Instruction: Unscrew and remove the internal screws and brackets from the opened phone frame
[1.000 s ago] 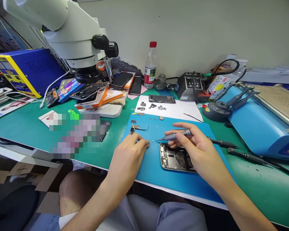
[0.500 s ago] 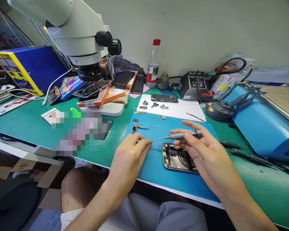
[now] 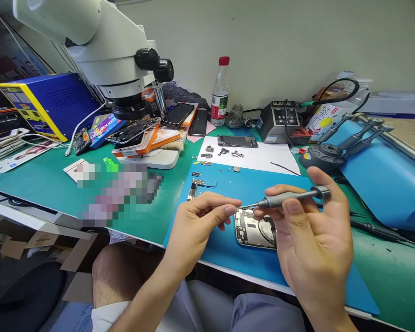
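Note:
My right hand [image 3: 311, 240] grips a grey precision screwdriver [image 3: 290, 197], held level above the blue mat [image 3: 249, 184] with its tip pointing left. My left hand [image 3: 200, 223] is raised with thumb and forefinger pinched together right at the screwdriver's tip; what they hold is too small to make out. Below the two hands lies an opened phone body [image 3: 254, 228] with its insides showing. Small metal parts and a narrow circuit board [image 3: 192, 188] lie at the mat's far left.
A white sheet [image 3: 259, 159] with brackets, screws and a phone part lies behind the mat. A microscope [image 3: 107, 50] looms at the left over stacked phones. A water bottle [image 3: 219, 92], soldering station [image 3: 280, 122], tool stand [image 3: 323, 154] and loose screwdrivers [image 3: 383, 228] stand at the right.
Both hands rose off the mat. My left hand left the mat's surface and pinched up to the screwdriver tip. My right hand drew the screwdriver nearer and higher.

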Demonstrator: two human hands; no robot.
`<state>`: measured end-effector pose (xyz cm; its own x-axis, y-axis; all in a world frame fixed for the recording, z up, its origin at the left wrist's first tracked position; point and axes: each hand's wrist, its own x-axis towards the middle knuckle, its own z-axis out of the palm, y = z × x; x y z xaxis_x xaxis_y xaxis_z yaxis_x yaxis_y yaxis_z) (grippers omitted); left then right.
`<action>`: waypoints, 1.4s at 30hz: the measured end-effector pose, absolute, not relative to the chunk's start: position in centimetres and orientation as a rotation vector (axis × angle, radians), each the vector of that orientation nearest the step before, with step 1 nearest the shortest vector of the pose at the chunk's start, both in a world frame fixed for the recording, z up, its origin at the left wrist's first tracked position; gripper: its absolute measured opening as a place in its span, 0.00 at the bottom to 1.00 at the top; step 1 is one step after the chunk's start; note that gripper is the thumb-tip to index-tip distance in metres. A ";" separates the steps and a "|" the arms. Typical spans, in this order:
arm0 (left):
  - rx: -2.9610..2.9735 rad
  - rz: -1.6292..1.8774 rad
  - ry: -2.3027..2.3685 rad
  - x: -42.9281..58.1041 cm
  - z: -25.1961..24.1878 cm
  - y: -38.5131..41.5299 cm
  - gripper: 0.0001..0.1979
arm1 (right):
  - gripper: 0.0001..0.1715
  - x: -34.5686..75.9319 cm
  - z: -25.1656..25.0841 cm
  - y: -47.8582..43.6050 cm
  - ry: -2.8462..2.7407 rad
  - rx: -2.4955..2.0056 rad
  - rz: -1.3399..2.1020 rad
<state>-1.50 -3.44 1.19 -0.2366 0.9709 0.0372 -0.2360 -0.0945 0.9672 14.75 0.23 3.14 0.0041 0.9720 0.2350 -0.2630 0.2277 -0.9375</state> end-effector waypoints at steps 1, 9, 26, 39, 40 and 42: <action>0.954 1.539 1.135 -1.4 1.0 -3.4 0.03 | 0.28 14.8 3.1 0.2 -1.140 -0.833 1.167; 0.931 1.509 1.082 -1.4 0.5 -3.2 0.04 | 0.27 14.9 2.7 0.5 -1.175 -0.866 1.182; 0.902 1.543 1.012 -1.4 0.5 -3.4 0.03 | 0.28 14.9 2.6 0.4 -1.221 -0.868 1.183; 0.916 1.497 1.016 -1.5 0.6 -3.4 0.03 | 0.29 15.3 2.7 0.7 -1.140 -0.853 1.301; 0.936 1.489 1.031 -1.5 0.7 -3.4 0.04 | 0.28 15.4 2.7 0.8 -1.118 -0.846 1.328; 1.013 1.478 1.103 -1.4 0.8 -3.6 0.07 | 0.28 15.6 2.7 1.1 -1.068 -0.834 1.372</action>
